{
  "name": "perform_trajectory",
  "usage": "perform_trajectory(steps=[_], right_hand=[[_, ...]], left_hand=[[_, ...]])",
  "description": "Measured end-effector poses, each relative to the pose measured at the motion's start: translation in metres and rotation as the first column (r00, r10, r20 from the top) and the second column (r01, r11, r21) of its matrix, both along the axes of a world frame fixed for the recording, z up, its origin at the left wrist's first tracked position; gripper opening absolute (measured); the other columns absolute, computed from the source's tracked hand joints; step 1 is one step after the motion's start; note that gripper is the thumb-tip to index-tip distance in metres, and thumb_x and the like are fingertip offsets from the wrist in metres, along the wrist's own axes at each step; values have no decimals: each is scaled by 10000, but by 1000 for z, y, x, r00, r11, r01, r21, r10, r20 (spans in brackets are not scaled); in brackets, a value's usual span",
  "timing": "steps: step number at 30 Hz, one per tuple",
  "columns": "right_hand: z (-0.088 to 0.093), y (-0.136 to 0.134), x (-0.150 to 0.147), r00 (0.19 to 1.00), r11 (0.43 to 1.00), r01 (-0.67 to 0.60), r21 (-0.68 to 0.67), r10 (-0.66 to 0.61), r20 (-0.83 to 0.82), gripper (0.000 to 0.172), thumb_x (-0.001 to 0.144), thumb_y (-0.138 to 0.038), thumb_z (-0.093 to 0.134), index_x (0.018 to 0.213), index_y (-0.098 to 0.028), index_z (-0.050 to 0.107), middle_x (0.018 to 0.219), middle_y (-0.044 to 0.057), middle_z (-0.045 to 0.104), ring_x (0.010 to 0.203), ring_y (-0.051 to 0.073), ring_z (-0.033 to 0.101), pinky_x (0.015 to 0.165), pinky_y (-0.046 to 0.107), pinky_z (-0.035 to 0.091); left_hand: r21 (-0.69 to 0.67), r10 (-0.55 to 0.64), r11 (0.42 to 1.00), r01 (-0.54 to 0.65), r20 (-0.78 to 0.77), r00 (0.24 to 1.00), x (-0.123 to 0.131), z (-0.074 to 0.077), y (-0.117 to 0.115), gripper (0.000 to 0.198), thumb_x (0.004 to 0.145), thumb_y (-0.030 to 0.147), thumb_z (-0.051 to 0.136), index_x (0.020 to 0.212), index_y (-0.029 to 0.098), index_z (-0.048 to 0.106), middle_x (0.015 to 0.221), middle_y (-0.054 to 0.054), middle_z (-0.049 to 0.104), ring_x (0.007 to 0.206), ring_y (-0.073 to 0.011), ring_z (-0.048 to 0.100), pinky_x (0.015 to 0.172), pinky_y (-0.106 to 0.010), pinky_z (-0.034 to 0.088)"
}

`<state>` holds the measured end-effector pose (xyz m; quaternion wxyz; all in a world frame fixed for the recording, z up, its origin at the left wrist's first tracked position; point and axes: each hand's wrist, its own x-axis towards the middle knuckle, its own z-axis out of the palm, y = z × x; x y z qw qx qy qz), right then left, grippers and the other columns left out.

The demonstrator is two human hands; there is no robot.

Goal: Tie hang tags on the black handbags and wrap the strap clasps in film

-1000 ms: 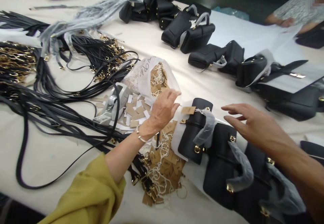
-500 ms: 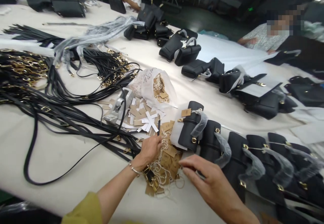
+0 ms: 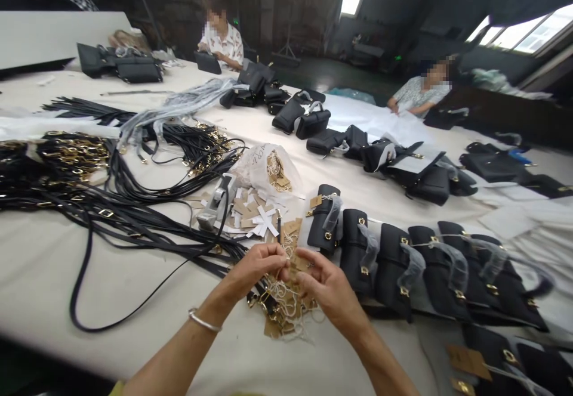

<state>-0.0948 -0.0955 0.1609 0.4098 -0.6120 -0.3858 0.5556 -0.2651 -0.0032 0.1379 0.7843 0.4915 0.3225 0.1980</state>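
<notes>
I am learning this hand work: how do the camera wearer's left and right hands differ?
The left hand has fingertips drawn together; the right hand holds thumb and forefinger apart. The left wears a bracelet; the right shows none. Both are over the tag pile.

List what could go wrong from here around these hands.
White strings lie jumbled among brown tags by the left hand and right hand, so they could tangle if one is lifted. Black straps run up to that pile and might get dragged along. The bracelet could snag a string.
</notes>
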Motion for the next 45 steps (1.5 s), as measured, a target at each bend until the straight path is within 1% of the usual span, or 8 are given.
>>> perform_trajectory(steps=[8,17,20,25,30,34,41,45], right_hand=[[8,-13,-10,983,1000,-2,15,5,-183,332,741,-462,757,807,-143,694,707,15,676,617,144,629,626,273,530],[17,-39,11,959,988,138,75,-114,-259,563,743,-476,776,1202,-198,604,932,55,720,824,210,698,759,346,575],[15,-45,14,976,994,102,42,-92,-199,422,760,-498,746,985,-144,693,793,49,716,720,190,691,689,309,560],[-1,-53,21,990,990,143,2,-143,-2,288,773,-429,700,822,-145,687,619,2,658,529,133,607,505,237,474],[-7,-58,28,990,983,134,-125,-137,-16,277,729,-409,700,752,-141,633,586,1,646,476,146,628,446,233,491],[-9,-63,33,986,974,104,-199,-127,-107,365,710,-472,699,854,-157,585,518,-16,632,354,142,564,342,223,448],[-21,-67,36,884,962,257,-89,-271,-381,402,758,-515,730,852,-151,587,432,-55,557,255,57,371,263,147,265],[-19,-67,42,778,906,423,-22,-375,-503,356,777,-455,754,872,-139,623,456,-67,517,316,23,323,310,134,213]], left_hand=[[-28,-28,999,29,38,999,14,15,-10,280,764,399,713,743,141,608,467,74,469,407,-46,342,443,-172,262],[203,-257,932,301,-216,942,29,41,-27,162,777,282,605,740,138,668,536,15,604,474,-100,531,483,-188,362],[508,-189,754,416,-439,879,36,52,-33,159,779,200,530,729,161,675,603,-19,668,544,-142,601,520,-209,392],[708,80,176,684,-703,707,51,43,-44,159,821,190,520,794,171,676,689,-106,711,620,-252,663,586,-296,435],[688,72,32,725,-725,685,59,27,-47,150,849,163,503,920,158,636,745,-130,712,650,-271,673,595,-308,444],[752,53,221,622,-646,762,60,29,-40,122,822,175,525,872,193,635,732,-64,696,668,-231,649,608,-285,410],[292,-151,940,175,-104,983,72,7,-56,204,890,326,539,1024,191,615,940,-47,675,886,-194,623,778,-285,457],[13,-308,951,310,164,937,83,-10,-82,460,868,488,623,1218,200,544,982,-46,662,927,-189,614,855,-307,448]])
